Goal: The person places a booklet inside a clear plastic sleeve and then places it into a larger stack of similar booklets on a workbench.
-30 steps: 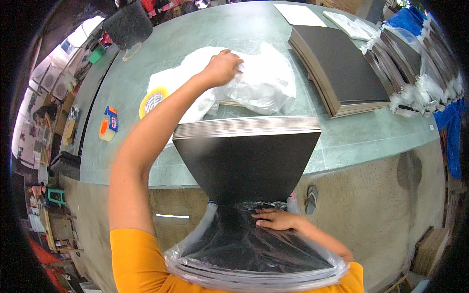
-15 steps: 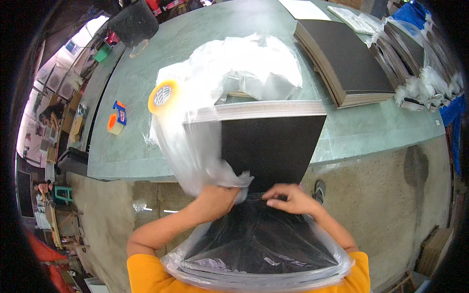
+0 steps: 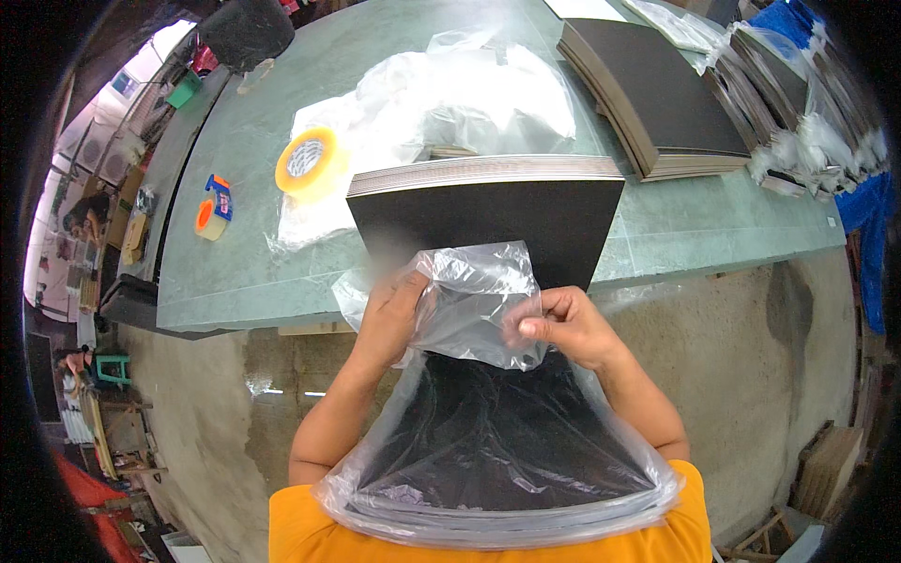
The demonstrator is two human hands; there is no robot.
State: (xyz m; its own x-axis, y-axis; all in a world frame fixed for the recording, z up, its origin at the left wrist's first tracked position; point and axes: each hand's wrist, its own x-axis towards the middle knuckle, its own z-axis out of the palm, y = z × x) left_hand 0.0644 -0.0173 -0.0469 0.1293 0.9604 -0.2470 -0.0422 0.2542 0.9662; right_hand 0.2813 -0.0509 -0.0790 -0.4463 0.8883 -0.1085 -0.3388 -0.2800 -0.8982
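Between my two hands stretches the loose end of a clear plastic bag (image 3: 474,300). My left hand (image 3: 389,317) is closed on its left side, fingers wrapped over the film. My right hand (image 3: 571,327) pinches the right side between thumb and fingers. Below them, black boards (image 3: 488,432) lie inside clear plastic close against my body. Just beyond the bag end stands a stack of black boards (image 3: 497,208), pale edges up, at the table's near edge. The film hides part of its face.
On the green table (image 3: 253,178) lie white plastic bags (image 3: 441,103), a yellow tape roll (image 3: 305,164) and a tape dispenser (image 3: 214,206). Farther right are a black board stack (image 3: 657,89) and bagged stacks (image 3: 779,103). A black bin (image 3: 246,36) stands far left.
The loose bag end has swung from the left across to between my hands and spread wider. My left hand has risen and moved left. My right hand has risen and taken hold of the film.
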